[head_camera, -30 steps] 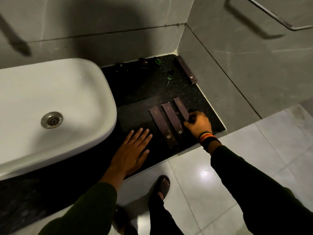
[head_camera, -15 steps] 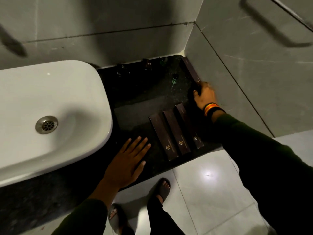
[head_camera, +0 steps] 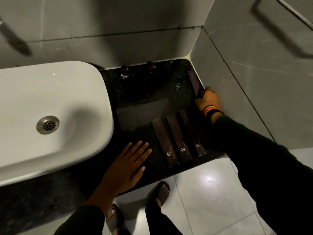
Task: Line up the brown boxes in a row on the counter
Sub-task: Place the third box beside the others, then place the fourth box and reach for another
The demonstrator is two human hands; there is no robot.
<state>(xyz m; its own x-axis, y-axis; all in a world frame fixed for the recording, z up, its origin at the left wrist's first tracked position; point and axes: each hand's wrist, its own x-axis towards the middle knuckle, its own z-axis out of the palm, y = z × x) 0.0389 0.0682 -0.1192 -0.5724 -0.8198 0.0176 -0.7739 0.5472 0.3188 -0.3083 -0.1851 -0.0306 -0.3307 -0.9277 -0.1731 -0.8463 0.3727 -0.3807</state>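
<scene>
Three brown boxes point(head_camera: 178, 137) are laid side by side, touching, near the front edge of the dark surface point(head_camera: 135, 106). A fourth box point(head_camera: 194, 83) is gripped at its near end by the right hand point(head_camera: 207, 101), at 1 o'clock from the row, against the side wall. The left hand point(head_camera: 126, 168) is spread flat on the surface at 8 o'clock from the row, holding nothing.
</scene>
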